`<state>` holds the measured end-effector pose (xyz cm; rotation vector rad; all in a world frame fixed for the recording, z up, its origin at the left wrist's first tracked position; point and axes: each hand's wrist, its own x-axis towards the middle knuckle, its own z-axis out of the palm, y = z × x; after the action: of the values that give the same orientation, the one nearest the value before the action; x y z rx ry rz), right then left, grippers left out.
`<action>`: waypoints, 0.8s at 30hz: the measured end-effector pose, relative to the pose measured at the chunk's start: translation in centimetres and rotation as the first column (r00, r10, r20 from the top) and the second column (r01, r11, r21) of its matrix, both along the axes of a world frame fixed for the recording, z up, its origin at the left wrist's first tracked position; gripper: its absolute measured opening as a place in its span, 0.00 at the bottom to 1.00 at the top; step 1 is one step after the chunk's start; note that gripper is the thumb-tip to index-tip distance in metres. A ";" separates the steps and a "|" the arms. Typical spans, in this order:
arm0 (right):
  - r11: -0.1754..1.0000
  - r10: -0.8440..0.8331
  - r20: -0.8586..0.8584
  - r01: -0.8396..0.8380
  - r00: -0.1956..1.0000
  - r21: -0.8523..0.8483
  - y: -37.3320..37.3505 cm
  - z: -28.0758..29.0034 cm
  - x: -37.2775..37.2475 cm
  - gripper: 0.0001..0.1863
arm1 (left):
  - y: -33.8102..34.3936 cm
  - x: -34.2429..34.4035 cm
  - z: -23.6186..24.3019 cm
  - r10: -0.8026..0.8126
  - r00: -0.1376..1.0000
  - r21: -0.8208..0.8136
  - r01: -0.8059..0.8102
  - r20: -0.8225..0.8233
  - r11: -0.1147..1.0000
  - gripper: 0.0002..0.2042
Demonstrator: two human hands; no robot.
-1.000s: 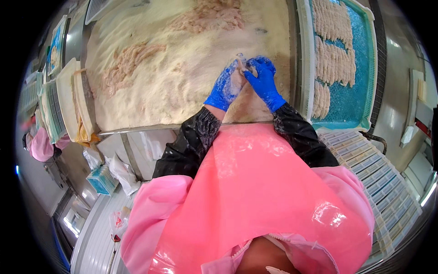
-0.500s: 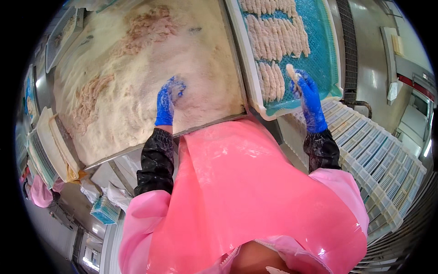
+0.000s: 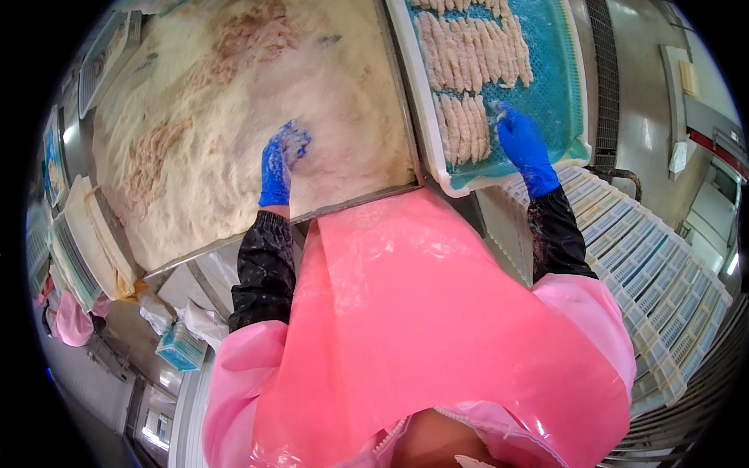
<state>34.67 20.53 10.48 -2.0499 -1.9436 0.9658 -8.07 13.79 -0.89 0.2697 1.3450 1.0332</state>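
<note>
My left hand (image 3: 285, 156), in a powder-coated blue glove, is low over the pale flour-like powder (image 3: 343, 101) on the wide table. Its fingers are bent but apart, and no piece shows in them. My right hand (image 3: 523, 147), also gloved in blue, hovers at the tray (image 3: 583, 93) with its fingers drawn together. Its fingertips are beside the right end of the nearest row of coated meat strips (image 3: 466, 129). Whether a strip is between them is hidden. Further back on the blue mesh, a longer row of strips (image 3: 472, 53) lies side by side.
Clumps of raw pinkish meat (image 3: 246, 47) lie in the powder, with another heap (image 3: 156, 156) at left. The table's metal rim (image 3: 355, 199) runs close to my pink apron (image 3: 421, 312). Slatted white trays (image 3: 651, 265) are at right, and stacked trays (image 3: 101, 234) stand beyond the left edge.
My right hand has lowered toward the tray; the upright strip it held no longer shows there. The nearest row looks wider on its right. My left hand has shifted slightly left over the powder.
</note>
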 end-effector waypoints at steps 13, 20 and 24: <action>0.889 0.204 -0.267 -0.064 0.942 0.454 5.3 -17.1 -28.9 0.19 | -3.0 -5.8 0.5 -0.038 0.998 -0.027 0.036 -0.054 0.999 0.16; 0.899 0.107 -0.418 0.092 0.902 0.429 13.9 -19.2 -31.1 0.15 | -2.6 -6.1 0.5 -0.025 0.997 -0.057 0.029 0.066 0.998 0.16; 0.866 0.248 0.205 -0.311 0.947 0.391 17.1 -17.4 -32.7 0.17 | -2.9 -6.7 0.2 -0.051 0.996 -0.026 0.053 0.078 0.998 0.16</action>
<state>1.97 37.65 -6.95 -1.6661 -2.3266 0.3855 -14.74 10.91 -0.67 0.2403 1.2755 0.9712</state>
